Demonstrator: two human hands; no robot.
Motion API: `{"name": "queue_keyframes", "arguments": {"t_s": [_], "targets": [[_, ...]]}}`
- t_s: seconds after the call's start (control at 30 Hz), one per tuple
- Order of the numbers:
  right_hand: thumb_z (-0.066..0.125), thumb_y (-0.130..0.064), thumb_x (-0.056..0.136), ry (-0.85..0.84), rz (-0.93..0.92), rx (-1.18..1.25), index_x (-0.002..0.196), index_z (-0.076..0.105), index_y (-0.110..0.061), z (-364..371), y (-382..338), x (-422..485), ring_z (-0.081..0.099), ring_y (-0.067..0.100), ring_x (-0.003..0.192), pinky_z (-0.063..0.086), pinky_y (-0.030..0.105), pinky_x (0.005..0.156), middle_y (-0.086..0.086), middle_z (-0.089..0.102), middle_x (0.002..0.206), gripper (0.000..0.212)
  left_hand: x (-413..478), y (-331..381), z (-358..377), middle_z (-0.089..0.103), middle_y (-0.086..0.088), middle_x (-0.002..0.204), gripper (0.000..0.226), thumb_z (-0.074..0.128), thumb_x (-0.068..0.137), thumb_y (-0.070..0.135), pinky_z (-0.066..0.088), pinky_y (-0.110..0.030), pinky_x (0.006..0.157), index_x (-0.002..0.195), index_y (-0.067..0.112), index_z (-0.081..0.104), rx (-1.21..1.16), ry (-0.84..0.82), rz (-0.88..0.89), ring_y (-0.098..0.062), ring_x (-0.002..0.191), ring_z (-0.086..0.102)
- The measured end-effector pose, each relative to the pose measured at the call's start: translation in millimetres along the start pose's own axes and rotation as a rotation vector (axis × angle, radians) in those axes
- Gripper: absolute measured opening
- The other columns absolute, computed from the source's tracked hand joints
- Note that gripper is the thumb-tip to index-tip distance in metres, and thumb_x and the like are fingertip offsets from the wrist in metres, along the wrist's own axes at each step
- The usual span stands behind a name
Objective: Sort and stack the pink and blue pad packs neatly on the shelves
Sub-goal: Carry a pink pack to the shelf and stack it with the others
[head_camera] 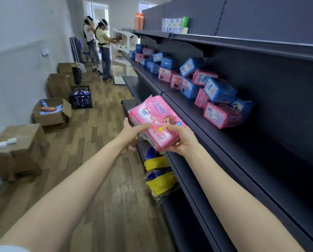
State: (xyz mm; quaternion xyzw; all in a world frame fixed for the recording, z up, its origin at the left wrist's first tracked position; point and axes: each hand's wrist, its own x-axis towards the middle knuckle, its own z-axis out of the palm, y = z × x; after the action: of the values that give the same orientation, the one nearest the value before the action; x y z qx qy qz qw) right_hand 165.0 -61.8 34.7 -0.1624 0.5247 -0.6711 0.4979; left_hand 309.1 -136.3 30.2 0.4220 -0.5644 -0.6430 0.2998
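Pink pad pack (156, 122) held between left hand (132, 132) and right hand (182, 140).

one camera only, worn on the person's head, wide-angle, tilted forward and down along the aisle. the dark shelves (242, 157) run close up the right side, the wood floor (101, 135) falls left. mid-frame, near, sits the pink pad pack (154, 117) gripped by the left hand (132, 134) and right hand (182, 140).
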Motion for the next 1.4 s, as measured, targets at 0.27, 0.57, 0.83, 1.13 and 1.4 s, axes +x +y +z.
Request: {"name": "queue_keyframes", "arguments": {"t_s": [0.27,0.57,0.83,1.13,1.4], "targets": [[0.070,0.006,0.074,-0.080,-0.080,-0.232,0.119,0.053,-0.003,54,21,3,0.069,0.030,0.082,0.058,0.044,0.060,0.019,0.067,0.109,0.049,1,10,-97,0.057,0.003,0.110,0.081,0.072,0.059,0.039,0.030,-0.023,0.055,0.133,0.023,0.044,0.273,0.053,0.142,-0.012,0.087,0.050],[0.071,0.011,0.070,-0.107,-0.172,-0.483,0.117,0.048,-0.008,95,32,23,0.063,0.025,0.086,0.055,0.040,0.070,0.012,0.061,0.106,0.055,19,-8,-131,0.062,-0.001,0.109,0.074,0.081,0.069,0.011,0.049,-0.029,0.084,0.132,0.013,0.042,0.397,0.169,0.198,-0.013,0.093,0.060],[0.077,-0.002,0.071,-0.111,-0.277,-0.870,0.122,0.047,-0.016,108,32,81,0.063,0.022,0.100,0.055,0.041,0.087,0.004,0.059,0.109,0.061,57,-18,-135,0.058,-0.002,0.111,0.098,0.084,0.048,0.030,0.049,-0.039,0.093,0.131,0.014,0.035,0.454,0.222,0.153,-0.019,0.102,0.059],[0.075,-0.006,0.074,-0.190,-0.336,-1.021,0.123,0.047,-0.016,118,10,182,0.062,0.020,0.100,0.055,0.038,0.086,0.002,0.057,0.111,0.058,161,0,-134,0.055,-0.001,0.103,0.094,0.083,0.066,0.020,0.044,-0.030,0.081,0.140,0.019,0.025,0.579,0.291,0.185,-0.022,0.101,0.057],[0.081,-0.015,0.068,-0.274,-0.422,-1.201,0.127,0.045,-0.020,142,-4,282,0.059,0.020,0.103,0.053,0.036,0.090,0.006,0.048,0.120,0.070,253,17,-139,0.049,-0.007,0.129,0.102,0.082,0.064,0.020,0.042,-0.031,0.087,0.143,0.011,0.018,0.732,0.358,0.159,-0.025,0.116,0.050]]}}
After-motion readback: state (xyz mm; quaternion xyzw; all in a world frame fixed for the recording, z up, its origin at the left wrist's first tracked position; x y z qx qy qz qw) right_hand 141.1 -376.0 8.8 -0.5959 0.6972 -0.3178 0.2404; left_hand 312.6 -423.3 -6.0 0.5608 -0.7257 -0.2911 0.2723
